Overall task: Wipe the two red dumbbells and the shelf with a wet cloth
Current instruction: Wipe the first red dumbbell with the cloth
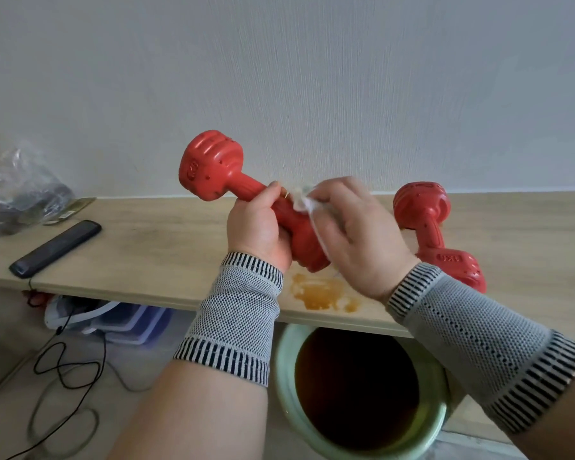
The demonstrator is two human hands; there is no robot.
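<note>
My left hand (258,224) grips a red dumbbell (213,167) by its handle and near head, holding it tilted above the wooden shelf (153,240). One head points up and to the left. My right hand (352,234) holds a thin white wet cloth (304,202) pressed against the dumbbell's handle. A second red dumbbell (435,230) lies on the shelf to the right, partly behind my right wrist. An orange-brown stain (322,293) marks the shelf near its front edge, below the held dumbbell.
A black remote (55,249) lies on the shelf at the left, near a crumpled clear plastic bag (17,190). Below the shelf stand a green-rimmed pot (356,393), plastic containers (127,322) and a black cable (63,370) on the floor. A white wall rises behind.
</note>
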